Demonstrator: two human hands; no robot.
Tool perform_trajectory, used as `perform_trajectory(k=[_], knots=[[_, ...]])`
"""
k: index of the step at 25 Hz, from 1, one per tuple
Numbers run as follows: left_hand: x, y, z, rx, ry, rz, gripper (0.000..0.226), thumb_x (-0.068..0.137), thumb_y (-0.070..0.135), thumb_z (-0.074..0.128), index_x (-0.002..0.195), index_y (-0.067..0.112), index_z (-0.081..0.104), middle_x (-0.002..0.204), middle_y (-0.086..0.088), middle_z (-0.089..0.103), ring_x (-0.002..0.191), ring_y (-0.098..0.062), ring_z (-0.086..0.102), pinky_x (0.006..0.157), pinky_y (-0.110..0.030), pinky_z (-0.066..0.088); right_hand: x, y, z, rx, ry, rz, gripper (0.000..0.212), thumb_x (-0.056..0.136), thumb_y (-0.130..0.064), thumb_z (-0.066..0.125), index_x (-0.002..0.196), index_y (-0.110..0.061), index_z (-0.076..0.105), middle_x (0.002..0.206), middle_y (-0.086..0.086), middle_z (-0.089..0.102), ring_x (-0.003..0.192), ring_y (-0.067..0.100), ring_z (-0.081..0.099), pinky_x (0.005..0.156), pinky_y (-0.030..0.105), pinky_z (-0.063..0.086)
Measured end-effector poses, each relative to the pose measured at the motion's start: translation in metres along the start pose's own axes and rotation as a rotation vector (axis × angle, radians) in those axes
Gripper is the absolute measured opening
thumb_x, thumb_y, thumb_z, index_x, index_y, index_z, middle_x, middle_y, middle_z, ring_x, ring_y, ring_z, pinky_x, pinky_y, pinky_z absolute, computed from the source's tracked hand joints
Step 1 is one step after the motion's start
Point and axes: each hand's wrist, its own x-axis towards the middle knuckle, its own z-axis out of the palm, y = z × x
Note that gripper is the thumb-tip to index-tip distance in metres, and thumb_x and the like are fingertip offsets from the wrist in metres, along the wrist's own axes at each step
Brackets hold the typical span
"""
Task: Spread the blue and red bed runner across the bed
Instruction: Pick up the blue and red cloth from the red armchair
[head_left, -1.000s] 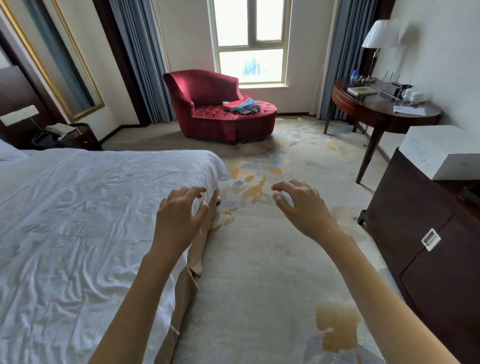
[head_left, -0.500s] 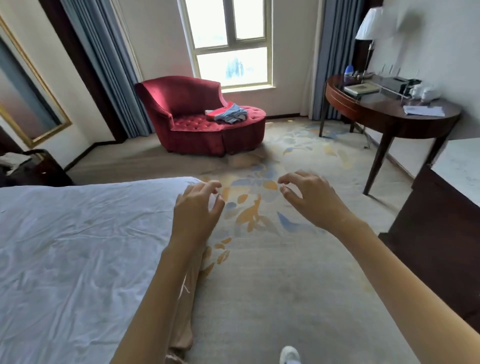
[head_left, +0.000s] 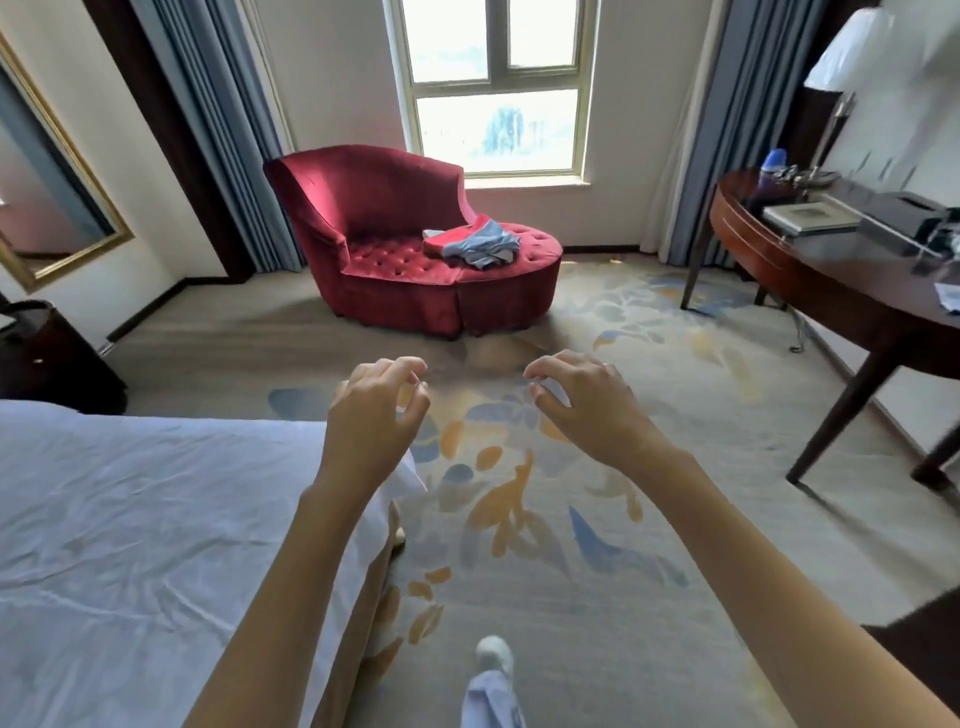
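Observation:
The blue and red bed runner (head_left: 475, 243) lies crumpled on the seat of a red armchair (head_left: 384, 208) under the window, far ahead of me. The bed (head_left: 130, 519) with its wrinkled white sheet fills the lower left. My left hand (head_left: 376, 410) hovers over the bed's corner, fingers curled and apart, holding nothing. My right hand (head_left: 582, 400) is raised over the carpet beside it, also empty with curled fingers. Both hands are well short of the runner.
A dark wooden desk (head_left: 831, 280) with a lamp, book and bottle stands at the right. A gold-framed mirror (head_left: 47, 208) and a dark nightstand (head_left: 47, 358) are at the left. Patterned carpet (head_left: 519, 519) runs between bed and armchair. My foot (head_left: 493, 654) shows below.
The view has moved forward and turned toward the armchair, which is now nearer and more central. The bed has slid left and lower. Both hands stay raised and empty.

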Motion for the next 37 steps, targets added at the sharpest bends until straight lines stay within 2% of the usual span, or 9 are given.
perform_trajectory(k=[4,9,14,17,22,27,37], knots=[[0.132,-0.037,0.070,-0.004,0.013,-0.008,0.019,0.085,0.017,0.056,0.103,0.018,0.063,0.093,0.000,0.068,0.098,-0.025,0.057,0.085,-0.037,0.040,0.136,0.058,0.024,0.008,0.004,0.013,0.020,0.093,-0.028,0.049,0.105,-0.019,0.062,0.109,0.001,0.064,0.106,0.022,0.054,0.095,0.040,0.039],[0.298,-0.067,0.153,-0.029,-0.051,0.018,0.022,0.087,0.022,0.055,0.107,0.022,0.062,0.096,0.005,0.067,0.101,-0.019,0.056,0.089,-0.036,0.038,0.295,0.130,0.035,0.041,0.030,0.074,0.019,0.093,-0.027,0.049,0.105,-0.020,0.062,0.108,-0.001,0.064,0.107,0.019,0.053,0.096,0.037,0.039],[0.435,-0.095,0.254,-0.050,-0.117,0.007,0.022,0.087,0.023,0.055,0.108,0.021,0.062,0.097,0.005,0.067,0.101,-0.019,0.055,0.090,-0.035,0.038,0.446,0.216,0.067,0.044,0.023,0.105,0.022,0.093,-0.028,0.048,0.109,-0.020,0.062,0.111,-0.001,0.064,0.109,0.018,0.052,0.095,0.035,0.035],[0.512,-0.115,0.309,-0.031,-0.119,-0.003,0.021,0.087,0.023,0.055,0.107,0.022,0.062,0.097,0.005,0.067,0.101,-0.018,0.056,0.091,-0.036,0.039,0.534,0.273,0.088,0.033,-0.012,0.086,0.021,0.093,-0.029,0.048,0.107,-0.021,0.062,0.110,0.000,0.064,0.108,0.020,0.053,0.095,0.036,0.038],[0.659,-0.143,0.388,-0.033,-0.109,-0.124,0.020,0.087,0.022,0.056,0.106,0.022,0.062,0.094,0.006,0.066,0.099,-0.018,0.056,0.089,-0.037,0.042,0.704,0.361,0.101,0.042,-0.033,0.053,0.021,0.091,-0.029,0.050,0.106,-0.021,0.063,0.109,0.000,0.065,0.106,0.022,0.055,0.094,0.039,0.041],[0.766,-0.176,0.459,-0.023,-0.138,-0.231,0.020,0.086,0.021,0.057,0.106,0.023,0.062,0.094,0.006,0.067,0.098,-0.019,0.056,0.088,-0.039,0.044,0.833,0.422,0.129,0.054,-0.103,0.031,0.021,0.091,-0.030,0.050,0.105,-0.021,0.063,0.106,0.001,0.065,0.106,0.022,0.054,0.093,0.038,0.039],[1.005,-0.283,0.617,-0.080,-0.207,-0.329,0.022,0.088,0.022,0.055,0.109,0.021,0.061,0.098,0.002,0.067,0.099,-0.021,0.056,0.090,-0.041,0.044,1.113,0.544,0.220,0.007,-0.209,0.070,0.020,0.091,-0.027,0.049,0.103,-0.018,0.063,0.105,0.004,0.064,0.104,0.025,0.054,0.088,0.037,0.037]])
